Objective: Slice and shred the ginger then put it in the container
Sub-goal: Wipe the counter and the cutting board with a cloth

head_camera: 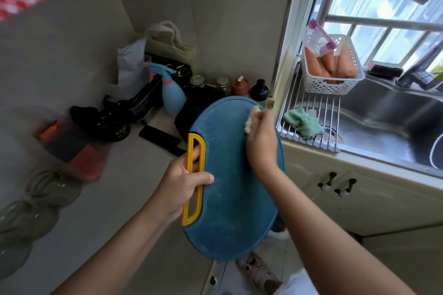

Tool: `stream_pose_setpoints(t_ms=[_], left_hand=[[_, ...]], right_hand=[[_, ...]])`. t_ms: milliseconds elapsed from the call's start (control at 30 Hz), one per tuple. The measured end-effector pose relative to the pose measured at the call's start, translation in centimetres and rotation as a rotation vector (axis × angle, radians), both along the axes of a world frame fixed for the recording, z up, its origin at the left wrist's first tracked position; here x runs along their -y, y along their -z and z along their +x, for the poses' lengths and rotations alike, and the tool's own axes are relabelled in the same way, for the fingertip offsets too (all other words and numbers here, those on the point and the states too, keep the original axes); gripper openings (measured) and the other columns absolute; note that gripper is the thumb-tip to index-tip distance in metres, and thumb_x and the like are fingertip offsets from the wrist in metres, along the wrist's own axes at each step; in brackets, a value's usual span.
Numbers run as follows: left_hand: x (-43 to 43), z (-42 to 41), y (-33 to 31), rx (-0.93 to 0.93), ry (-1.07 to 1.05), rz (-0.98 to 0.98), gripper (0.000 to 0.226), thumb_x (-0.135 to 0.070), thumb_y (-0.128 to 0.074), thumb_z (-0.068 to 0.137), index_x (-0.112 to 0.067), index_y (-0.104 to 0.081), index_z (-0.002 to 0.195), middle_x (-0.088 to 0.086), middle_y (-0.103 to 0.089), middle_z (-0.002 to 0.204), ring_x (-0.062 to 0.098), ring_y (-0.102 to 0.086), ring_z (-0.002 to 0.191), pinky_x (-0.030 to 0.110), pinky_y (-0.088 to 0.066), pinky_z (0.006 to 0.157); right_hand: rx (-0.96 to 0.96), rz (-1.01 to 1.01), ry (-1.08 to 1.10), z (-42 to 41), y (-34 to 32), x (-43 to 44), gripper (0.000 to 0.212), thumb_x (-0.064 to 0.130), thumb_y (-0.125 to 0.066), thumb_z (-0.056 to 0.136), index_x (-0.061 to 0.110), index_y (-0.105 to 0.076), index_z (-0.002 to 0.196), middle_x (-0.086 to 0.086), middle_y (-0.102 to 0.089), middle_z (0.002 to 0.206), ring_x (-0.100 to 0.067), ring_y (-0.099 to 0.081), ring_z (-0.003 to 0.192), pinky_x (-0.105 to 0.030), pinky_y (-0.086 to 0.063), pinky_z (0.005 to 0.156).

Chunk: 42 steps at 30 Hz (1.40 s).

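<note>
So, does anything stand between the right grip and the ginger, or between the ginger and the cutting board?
Nothing visible does. The right grip already pinches the ginger and holds it over the blue cutting board, which the left grip holds by its yellow handle.

We count one cutting board (pixel 235 175), one piece of ginger (pixel 250 122) and two hands: a left hand (pixel 184 189) and a right hand (pixel 261 141). Behind the board we make out one spray bottle (pixel 173 93), two glass jars (pixel 197 81) (pixel 223 84), one brown bottle (pixel 240 86) and one black-capped bottle (pixel 260 91). One white basket (pixel 335 86) holds at least three carrots (pixel 314 64). We see one drying rack (pixel 311 108), one green cloth (pixel 302 122), one sink (pixel 383 115), one tap (pixel 417 74) and two cabinet handles (pixel 327 181) (pixel 345 187). There is one tote bag (pixel 167 43) and one white plastic bag (pixel 129 67).
</note>
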<state>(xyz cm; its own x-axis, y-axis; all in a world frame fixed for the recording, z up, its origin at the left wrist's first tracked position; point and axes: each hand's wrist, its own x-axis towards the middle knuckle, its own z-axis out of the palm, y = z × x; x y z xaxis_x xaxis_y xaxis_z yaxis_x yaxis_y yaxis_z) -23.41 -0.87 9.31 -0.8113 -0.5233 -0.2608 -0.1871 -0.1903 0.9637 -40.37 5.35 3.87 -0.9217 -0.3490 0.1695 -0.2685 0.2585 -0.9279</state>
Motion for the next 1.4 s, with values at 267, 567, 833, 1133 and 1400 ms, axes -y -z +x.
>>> stream_pose_setpoints(t_ms=[267, 567, 833, 1133, 1400], left_hand=[[0.9, 0.9, 0.0, 0.036, -0.022, -0.026, 0.046, 0.006, -0.062, 0.072, -0.018, -0.063, 0.112, 0.002, -0.072, 0.107, 0.023, -0.068, 0.101, 0.034, -0.055, 0.083], [0.3, -0.4, 0.1, 0.113, -0.029, -0.074, 0.043, 0.015, -0.060, 0.078, -0.019, -0.066, 0.102, 0.003, -0.068, 0.088, 0.020, -0.063, 0.089, 0.037, -0.047, 0.086], [0.8, -0.3, -0.6, 0.082, 0.026, -0.032, 0.064, -0.005, -0.063, 0.064, -0.019, -0.057, 0.126, 0.018, -0.064, 0.116, 0.040, -0.057, 0.111, 0.051, -0.045, 0.100], [1.1, 1.6, -0.8, 0.016, 0.027, 0.014, 0.048, 0.000, -0.059, 0.067, -0.016, -0.065, 0.112, 0.010, -0.070, 0.110, 0.030, -0.066, 0.102, 0.042, -0.053, 0.089], [1.6, 1.3, -0.8, 0.047, -0.052, -0.019, 0.049, 0.013, -0.060, 0.078, -0.017, -0.061, 0.116, 0.001, -0.072, 0.108, 0.021, -0.068, 0.101, 0.032, -0.054, 0.084]], right_hand=[[0.155, 0.124, 0.254, -3.5, 4.4, -5.2, 0.008, 0.014, -0.040, 0.103, 0.012, -0.046, 0.099, -0.004, -0.056, 0.093, -0.021, -0.052, 0.080, -0.034, -0.040, 0.065], [-0.626, -0.203, -0.443, 5.0, -4.3, 0.8, 0.013, 0.024, -0.057, 0.093, 0.012, -0.055, 0.096, 0.001, -0.054, 0.082, -0.010, -0.049, 0.068, -0.027, -0.046, 0.057], [-0.789, 0.001, -0.100, 3.1, -4.7, 3.6, 0.030, 0.026, -0.047, 0.092, 0.008, -0.050, 0.068, -0.006, -0.051, 0.057, -0.026, -0.050, 0.046, -0.026, -0.027, 0.043], [0.048, 0.368, 0.145, -6.7, 3.3, -2.1, 0.030, 0.024, -0.036, 0.103, 0.004, -0.045, 0.083, -0.011, -0.049, 0.076, -0.029, -0.046, 0.073, -0.036, -0.022, 0.059], [0.271, -0.015, 0.254, -6.4, 2.6, -3.8, 0.038, 0.041, -0.056, 0.095, 0.017, -0.042, 0.069, -0.002, -0.047, 0.067, -0.020, -0.046, 0.064, -0.035, -0.039, 0.061]])
